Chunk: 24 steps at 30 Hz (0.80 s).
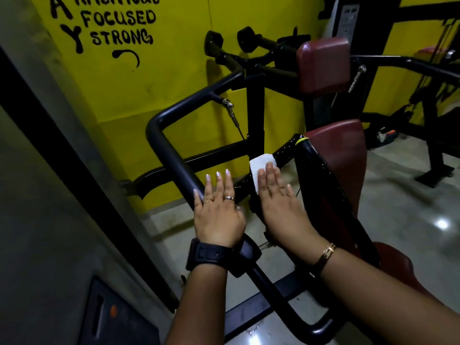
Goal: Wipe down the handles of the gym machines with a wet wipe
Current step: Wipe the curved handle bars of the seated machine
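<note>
Two hands, flat: your right hand (pixel 278 202) pressed the wet wipe (pixel 258 165) onto the handle (pixel 286 153); left hand (pixel 217 215) lay spread on the bar (pixel 174 160). Wrapping round likely served better.

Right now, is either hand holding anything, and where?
Nothing gripped. The right hand presses the wet wipe on the handle with straight fingers; the left hand rests open on the bar.
</note>
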Motion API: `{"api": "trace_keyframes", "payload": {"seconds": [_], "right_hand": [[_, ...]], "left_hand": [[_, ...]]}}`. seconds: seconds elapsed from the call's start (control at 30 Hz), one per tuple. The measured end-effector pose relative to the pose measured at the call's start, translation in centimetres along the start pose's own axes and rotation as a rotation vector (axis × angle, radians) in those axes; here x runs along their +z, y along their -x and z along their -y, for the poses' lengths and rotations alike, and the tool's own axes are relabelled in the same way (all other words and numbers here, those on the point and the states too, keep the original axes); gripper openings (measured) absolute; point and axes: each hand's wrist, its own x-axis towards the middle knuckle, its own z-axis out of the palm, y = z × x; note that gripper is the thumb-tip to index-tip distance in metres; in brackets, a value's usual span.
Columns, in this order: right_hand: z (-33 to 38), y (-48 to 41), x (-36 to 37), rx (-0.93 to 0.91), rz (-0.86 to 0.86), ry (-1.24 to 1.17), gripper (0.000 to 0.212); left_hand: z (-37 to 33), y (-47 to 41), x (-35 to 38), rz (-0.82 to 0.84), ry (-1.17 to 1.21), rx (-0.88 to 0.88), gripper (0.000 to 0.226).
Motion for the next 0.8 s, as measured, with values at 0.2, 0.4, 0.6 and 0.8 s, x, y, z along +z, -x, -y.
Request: {"api": "trace_keyframes", "payload": {"seconds": [0.2,0.4,0.6,0.8], "right_hand": [[1.2,0.4,-0.1,-0.164,-0.009,-0.026,0.067],[-0.6,-0.5,0.0,0.076,-0.059,-0.096,0.087],[2.2,-0.4,0.0,0.122,-0.089,-1.080,0.089],[2.2,-1.5,0.9,0.302,-0.112,-1.839,0.083]], "left_hand": [[0.0,0.0,0.1,-0.009,0.017,-0.002,0.075],[0.0,0.2,-0.1,-0.003,0.028,-0.005,0.073],[0.0,0.1,-0.1,0.002,0.030,0.002,0.072],[0.0,0.2,-0.2,0.000,0.028,0.001,0.070]]}}
